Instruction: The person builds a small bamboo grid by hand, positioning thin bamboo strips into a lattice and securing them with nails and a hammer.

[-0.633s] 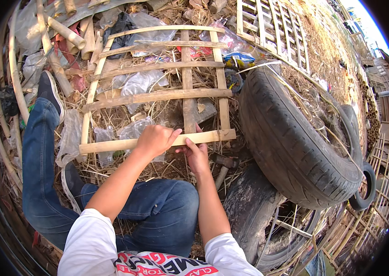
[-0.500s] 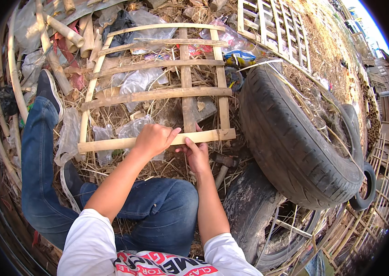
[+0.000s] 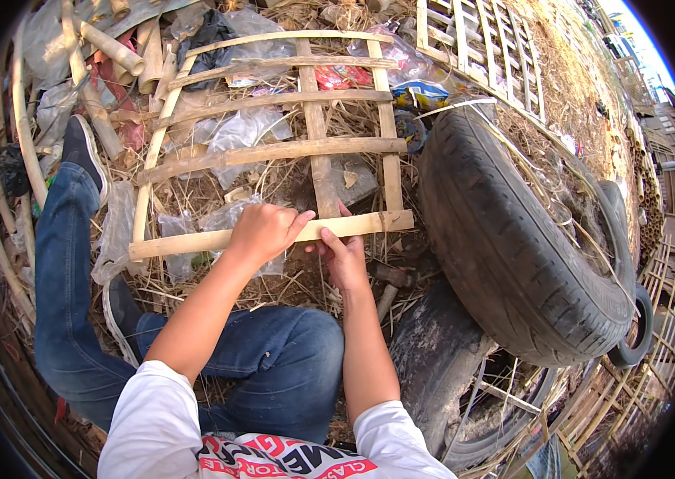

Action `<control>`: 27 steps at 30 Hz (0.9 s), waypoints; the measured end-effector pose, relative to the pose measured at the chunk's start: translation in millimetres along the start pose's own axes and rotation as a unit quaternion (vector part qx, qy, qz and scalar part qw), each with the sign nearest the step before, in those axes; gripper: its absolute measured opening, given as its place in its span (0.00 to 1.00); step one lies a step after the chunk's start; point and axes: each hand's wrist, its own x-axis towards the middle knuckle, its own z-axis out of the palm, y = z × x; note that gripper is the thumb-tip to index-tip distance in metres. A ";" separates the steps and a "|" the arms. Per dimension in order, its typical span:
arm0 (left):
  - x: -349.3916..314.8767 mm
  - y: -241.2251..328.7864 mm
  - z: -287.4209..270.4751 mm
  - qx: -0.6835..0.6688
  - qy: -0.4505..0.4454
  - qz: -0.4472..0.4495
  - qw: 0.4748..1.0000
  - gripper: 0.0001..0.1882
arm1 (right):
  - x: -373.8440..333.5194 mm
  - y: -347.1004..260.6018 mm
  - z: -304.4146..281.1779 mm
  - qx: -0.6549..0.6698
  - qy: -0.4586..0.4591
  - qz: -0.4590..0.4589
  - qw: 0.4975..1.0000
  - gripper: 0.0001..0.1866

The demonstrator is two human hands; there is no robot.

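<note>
A bamboo slat frame (image 3: 274,150) stands in front of me, with several curved cross slats tied between two side strips and a middle upright. My left hand (image 3: 264,231) is closed around its nearest slat (image 3: 182,243), a wide pale strip. Just right of it, my right hand (image 3: 343,254) grips the same slat from below, thumb on the front face near the foot of the middle upright (image 3: 323,184). Some of its fingers are hidden behind the slat. A hammer (image 3: 396,275) lies on the ground beside my right hand, partly in shadow.
A big worn tyre (image 3: 505,239) leans close on the right, over a dark log-like block (image 3: 433,351). Cut bamboo poles (image 3: 114,54) lie at the far left. Plastic scraps (image 3: 246,136) and straw litter the ground. Another bamboo lattice (image 3: 485,48) lies at the far right.
The frame has tilted slightly, its near slat's right end rising and its far edge shifting left and up. Both hands keep their hold on the slat.
</note>
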 end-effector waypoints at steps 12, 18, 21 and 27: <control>20.7 -1.7 -4.7 -0.056 -0.082 -0.164 0.981 0.20 | 8.8 -8.4 0.4 -0.058 0.044 0.008 0.997 0.16; 58.0 -35.5 6.9 -0.278 -0.108 -0.182 0.937 0.34 | 3.4 -12.6 1.4 -0.010 0.034 -0.006 0.999 0.09; 70.5 -51.7 25.3 -0.273 -0.182 -0.165 0.930 0.36 | -1.1 -27.7 4.7 -0.084 0.044 -0.003 0.995 0.09; 79.4 -69.6 5.2 -0.292 -0.309 -0.138 0.894 0.33 | 3.4 -27.3 -3.4 -0.209 0.099 -0.078 0.970 0.09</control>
